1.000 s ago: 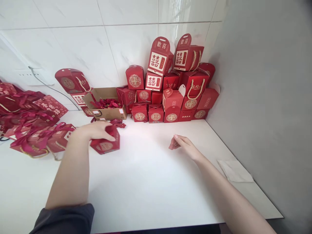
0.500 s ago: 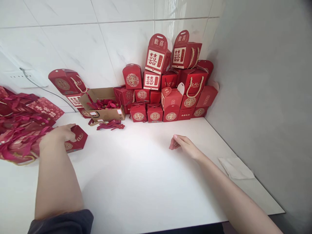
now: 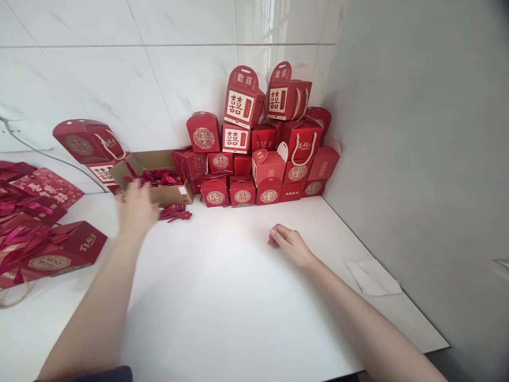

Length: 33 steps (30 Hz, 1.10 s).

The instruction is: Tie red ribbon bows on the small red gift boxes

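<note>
My left hand (image 3: 137,212), blurred by motion, reaches over the front left corner of a cardboard box (image 3: 170,196). Its fingers look apart, and I see nothing held in them. Dark red ribbons (image 3: 161,178) lie inside that box, while a loose bunch of ribbons (image 3: 175,213) rests on the table in front of it. Over the middle right of the table, my right hand (image 3: 290,244) is loosely curled, its fingers together and nothing visible in them. At the left, a red gift box (image 3: 81,244) with a gold round print stands by a heap of ribboned boxes (image 3: 24,233).
Several red gift boxes (image 3: 242,191) are stacked against the tiled wall (image 3: 186,79). More boxes (image 3: 87,140) stand left of the cardboard box. A folded white tissue (image 3: 374,277) lies near the right edge of the white table (image 3: 222,297), beside a grey panel (image 3: 401,138).
My left hand has let go of the red gift box at the left and moved right to the cardboard box. My right hand stays nearly in place. The view has shifted slightly.
</note>
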{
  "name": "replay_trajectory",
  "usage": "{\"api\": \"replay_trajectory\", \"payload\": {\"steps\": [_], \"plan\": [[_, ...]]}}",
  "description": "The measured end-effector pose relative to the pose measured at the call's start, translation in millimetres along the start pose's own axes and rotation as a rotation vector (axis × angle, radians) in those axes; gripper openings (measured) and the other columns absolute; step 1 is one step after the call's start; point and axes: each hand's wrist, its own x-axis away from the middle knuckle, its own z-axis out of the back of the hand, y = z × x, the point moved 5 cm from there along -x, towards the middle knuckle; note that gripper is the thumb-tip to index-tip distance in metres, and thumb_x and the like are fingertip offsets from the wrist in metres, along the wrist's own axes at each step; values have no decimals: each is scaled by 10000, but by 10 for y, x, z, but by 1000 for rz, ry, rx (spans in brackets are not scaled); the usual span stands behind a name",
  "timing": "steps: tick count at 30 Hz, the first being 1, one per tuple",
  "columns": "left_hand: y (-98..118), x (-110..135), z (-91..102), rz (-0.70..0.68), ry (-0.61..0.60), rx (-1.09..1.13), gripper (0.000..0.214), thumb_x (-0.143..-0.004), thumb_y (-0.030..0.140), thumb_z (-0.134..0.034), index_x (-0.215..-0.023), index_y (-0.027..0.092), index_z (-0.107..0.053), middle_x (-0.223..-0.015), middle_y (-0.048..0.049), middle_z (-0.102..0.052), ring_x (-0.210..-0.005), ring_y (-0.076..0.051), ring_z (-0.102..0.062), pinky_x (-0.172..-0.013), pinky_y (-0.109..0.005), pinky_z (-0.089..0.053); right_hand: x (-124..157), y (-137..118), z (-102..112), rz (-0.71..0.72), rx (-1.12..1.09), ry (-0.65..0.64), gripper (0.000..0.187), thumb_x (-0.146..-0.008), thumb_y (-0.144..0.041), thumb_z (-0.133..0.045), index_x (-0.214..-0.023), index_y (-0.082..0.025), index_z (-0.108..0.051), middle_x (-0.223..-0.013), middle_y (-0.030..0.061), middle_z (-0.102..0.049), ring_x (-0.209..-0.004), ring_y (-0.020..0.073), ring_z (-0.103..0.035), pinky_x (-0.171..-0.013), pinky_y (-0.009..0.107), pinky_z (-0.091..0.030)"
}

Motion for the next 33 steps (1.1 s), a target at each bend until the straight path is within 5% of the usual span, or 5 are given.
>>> {"api": "replay_trajectory", "payload": {"steps": [4, 8, 16, 25, 33], "plan": [[1135, 186, -442, -294, -9, 57, 575, -936, 331, -383, -1477, 144, -321, -1598, -120, -200, -1474, -263, -193, -1207, -486, -109, -125, 152, 29, 42, 28, 197, 269, -897, -484, -498, -878, -220, -547, -845, 43, -681, -764, 183, -633, -755, 327, -503], [1665, 371, -750, -489, -96, 154, 645, -913, 401, -459, -1502, 198, -291, -1609, -94, -162, -1480, -276, -175, -1202, -503, -123, -324, 226, 181, 73, 88, 402, 264, -882, -431, -499, -1026, -209, -494, -1051, 102, -622, -878, 208, -611, -790, 360, -505], [1769, 272, -750, -468, -53, 191, 665, -897, 355, -499, -1511, 235, -273, -1616, -89, -117, -1483, -293, -155, -1190, -540, -129, -910, -938, 1179, 454, 555, 1064, 682, -839, -445, -572, -1386, -158, -285, -1481, 216, -255, -1418, 318, -214, -1110, 556, -256], [1754, 266, -789, -441, -26, 235, 615, -912, 317, -467, -1493, 199, -306, -1615, -106, -124, -1485, -275, -155, -1197, -512, -143, -1718, -1317, 1549, 149, 681, 965, 1023, -737, -584, -660, -1481, -111, -140, -1431, 310, -219, -1314, 482, -342, -944, 689, -352], [1743, 276, -808, -425, -39, 243, 611, -912, 300, -458, -1489, 176, -300, -1610, -114, -146, -1483, -281, -161, -1193, -525, -162, -788, -1831, 1601, 401, 670, 1127, 1042, -737, -485, -700, -1481, -79, -93, -1439, 272, -278, -1376, 395, -285, -1111, 585, -288]]}}
